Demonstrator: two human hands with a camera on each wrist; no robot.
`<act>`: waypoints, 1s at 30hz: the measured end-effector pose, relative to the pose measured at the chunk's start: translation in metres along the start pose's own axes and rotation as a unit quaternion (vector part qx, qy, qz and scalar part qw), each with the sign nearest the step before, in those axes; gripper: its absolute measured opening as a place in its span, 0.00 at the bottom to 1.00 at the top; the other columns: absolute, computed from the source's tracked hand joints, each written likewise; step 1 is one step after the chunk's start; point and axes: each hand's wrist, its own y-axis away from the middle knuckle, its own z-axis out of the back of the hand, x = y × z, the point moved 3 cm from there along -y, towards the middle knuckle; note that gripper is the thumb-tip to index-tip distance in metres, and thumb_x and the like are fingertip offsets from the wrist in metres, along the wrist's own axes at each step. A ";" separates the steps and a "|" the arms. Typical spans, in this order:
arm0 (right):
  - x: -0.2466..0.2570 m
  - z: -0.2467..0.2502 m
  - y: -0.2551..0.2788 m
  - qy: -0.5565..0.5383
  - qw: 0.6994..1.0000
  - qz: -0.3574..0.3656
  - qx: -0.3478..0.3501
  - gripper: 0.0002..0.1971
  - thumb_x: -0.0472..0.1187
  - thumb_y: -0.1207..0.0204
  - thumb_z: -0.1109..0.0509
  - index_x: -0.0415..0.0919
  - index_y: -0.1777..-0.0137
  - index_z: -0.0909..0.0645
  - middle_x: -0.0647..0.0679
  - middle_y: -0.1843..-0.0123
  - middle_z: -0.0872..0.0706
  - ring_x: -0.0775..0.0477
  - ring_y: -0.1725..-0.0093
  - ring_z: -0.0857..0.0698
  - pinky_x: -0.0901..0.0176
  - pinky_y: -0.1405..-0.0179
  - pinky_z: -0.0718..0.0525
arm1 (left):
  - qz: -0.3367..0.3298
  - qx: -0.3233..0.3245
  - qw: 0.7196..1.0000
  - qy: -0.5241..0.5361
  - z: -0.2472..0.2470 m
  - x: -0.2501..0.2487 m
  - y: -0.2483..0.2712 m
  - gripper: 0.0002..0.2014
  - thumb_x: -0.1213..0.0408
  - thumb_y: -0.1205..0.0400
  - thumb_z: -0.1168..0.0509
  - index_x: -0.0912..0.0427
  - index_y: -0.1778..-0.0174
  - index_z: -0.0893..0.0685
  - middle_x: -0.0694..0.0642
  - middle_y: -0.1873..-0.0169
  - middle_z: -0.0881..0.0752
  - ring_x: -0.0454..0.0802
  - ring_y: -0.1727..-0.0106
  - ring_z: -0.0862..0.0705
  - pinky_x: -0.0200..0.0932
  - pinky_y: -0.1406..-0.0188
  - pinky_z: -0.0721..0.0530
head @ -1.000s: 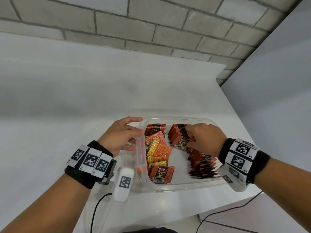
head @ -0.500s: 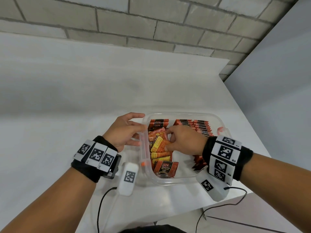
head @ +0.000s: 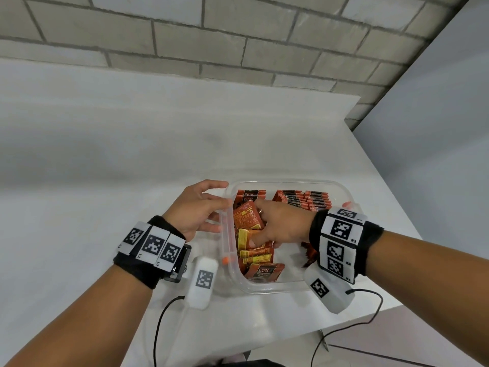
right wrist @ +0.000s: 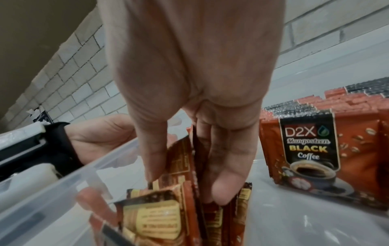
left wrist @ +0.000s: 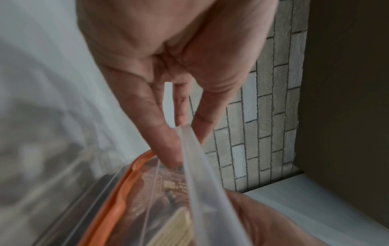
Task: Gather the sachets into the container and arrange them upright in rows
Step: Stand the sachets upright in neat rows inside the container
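Against a grey brick wall (head: pixel 238 43), a white table (head: pixel 132 154) carries a clear plastic container (head: pixel 288 286). Inside it, the right hand's (head: pixel 284 225) fingers (right wrist: pixel 219 191) pinch several loose sachets (right wrist: pixel 179 166) from the jumbled left-hand pile, thumb on one side and fingers on the other. The left hand (head: pixel 194 209) holds the container's left rim, fingers (left wrist: pixel 166 141) curled over its edge. An upright row of sachets (head: pixel 304 200) stands along the container's right side, labelled D2X black coffee in the right wrist view.
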 end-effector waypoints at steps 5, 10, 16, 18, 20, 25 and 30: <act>-0.003 0.001 -0.001 0.010 0.999 0.031 0.009 0.13 0.37 0.23 0.29 0.43 0.41 0.27 0.40 0.43 0.15 0.39 0.48 0.12 0.39 0.52 0.11 | -0.004 0.000 1.000 0.005 0.000 0.001 0.001 0.18 0.68 0.22 0.28 0.49 0.38 0.18 0.58 0.55 0.13 0.49 0.66 0.15 0.42 0.72 0.16; -0.015 0.021 0.012 -0.047 0.997 0.039 -0.038 0.09 0.38 0.20 0.32 0.52 0.44 0.25 0.46 0.45 0.12 0.46 0.50 0.10 0.42 0.48 0.12 | -0.004 0.001 1.000 0.005 0.001 0.003 0.002 0.17 0.67 0.22 0.28 0.48 0.38 0.18 0.59 0.52 0.14 0.52 0.63 0.16 0.43 0.72 0.16; -0.023 0.048 0.035 -0.071 0.989 0.058 -0.120 0.09 0.39 0.20 0.34 0.48 0.41 0.25 0.48 0.49 0.11 0.46 0.51 0.11 0.47 0.46 0.13 | -0.003 0.006 1.000 0.006 0.000 0.004 0.001 0.18 0.66 0.22 0.28 0.48 0.38 0.19 0.59 0.52 0.13 0.53 0.63 0.16 0.42 0.72 0.16; -0.025 0.040 0.038 -0.001 0.998 0.046 -0.045 0.10 0.44 0.20 0.35 0.50 0.41 0.25 0.53 0.51 0.13 0.49 0.51 0.13 0.53 0.51 0.14 | -0.005 0.006 1.000 0.006 0.000 0.004 0.001 0.18 0.66 0.22 0.28 0.48 0.38 0.19 0.58 0.52 0.13 0.53 0.63 0.15 0.42 0.72 0.16; -0.026 0.027 0.038 0.064 0.997 0.028 0.024 0.07 0.45 0.20 0.36 0.55 0.44 0.26 0.63 0.56 0.22 0.62 0.57 0.19 0.66 0.59 0.20 | -0.004 0.006 1.000 0.004 0.000 0.003 0.001 0.18 0.66 0.22 0.28 0.48 0.38 0.19 0.58 0.52 0.13 0.52 0.63 0.15 0.42 0.72 0.16; -0.020 0.001 0.034 0.155 0.984 0.044 0.080 0.11 0.46 0.20 0.34 0.50 0.39 0.28 0.55 0.48 0.19 0.56 0.55 0.19 0.62 0.54 0.18 | -0.004 0.005 1.000 0.004 0.000 0.004 0.001 0.18 0.66 0.22 0.28 0.48 0.37 0.19 0.59 0.51 0.13 0.52 0.63 0.14 0.41 0.74 0.17; -0.013 -0.011 0.030 0.254 0.961 0.097 0.042 0.08 0.42 0.20 0.34 0.47 0.45 0.29 0.49 0.52 0.22 0.49 0.54 0.22 0.56 0.54 0.20 | -0.005 0.005 1.000 0.009 0.000 0.005 0.001 0.18 0.66 0.22 0.28 0.47 0.38 0.19 0.61 0.49 0.13 0.53 0.63 0.14 0.41 0.74 0.17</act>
